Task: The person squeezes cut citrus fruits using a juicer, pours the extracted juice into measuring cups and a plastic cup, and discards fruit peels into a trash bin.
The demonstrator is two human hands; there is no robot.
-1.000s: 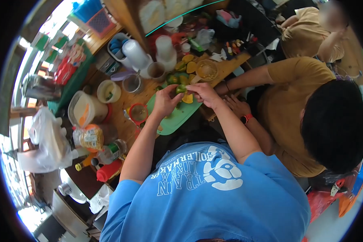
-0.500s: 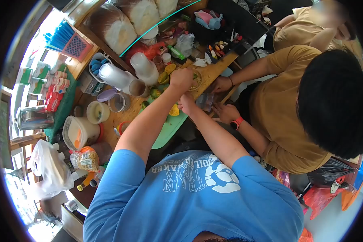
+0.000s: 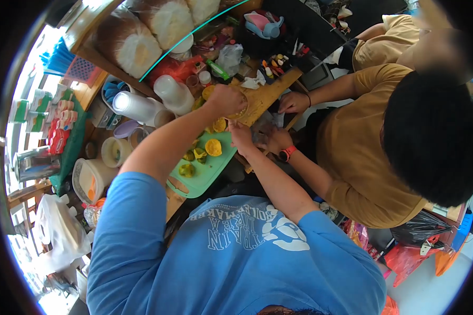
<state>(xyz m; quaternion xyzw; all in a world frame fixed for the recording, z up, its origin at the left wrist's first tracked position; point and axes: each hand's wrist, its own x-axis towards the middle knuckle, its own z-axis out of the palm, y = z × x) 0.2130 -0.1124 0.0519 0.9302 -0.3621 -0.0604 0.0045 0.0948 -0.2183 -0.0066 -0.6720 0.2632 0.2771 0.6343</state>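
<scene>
My left hand (image 3: 227,101) is closed, palm down, over a round yellowish container (image 3: 244,111) on the wooden table. Whatever lies under its fingers is hidden. Close beside it, toward me, my right hand (image 3: 240,135) is closed at the container's near side; I cannot make out what it grips. A green cutting board (image 3: 215,165) extends below my hands. On it lie a cut citrus half (image 3: 213,147), its yellow inside facing up, and several green-yellow citrus pieces (image 3: 187,170). More yellow citrus halves (image 3: 218,125) sit by my left wrist.
A person in a brown shirt (image 3: 352,142) works close on the right, hands near clear plastic. Stacked plastic cups (image 3: 136,107), a white tub (image 3: 92,178) and a smaller tub (image 3: 115,152) stand left. Bagged goods (image 3: 136,55) fill the shelf behind.
My left hand has shifted slightly left and down in view, and my left forearm has swung left, uncovering citrus pieces on the board. The view has also shifted.
</scene>
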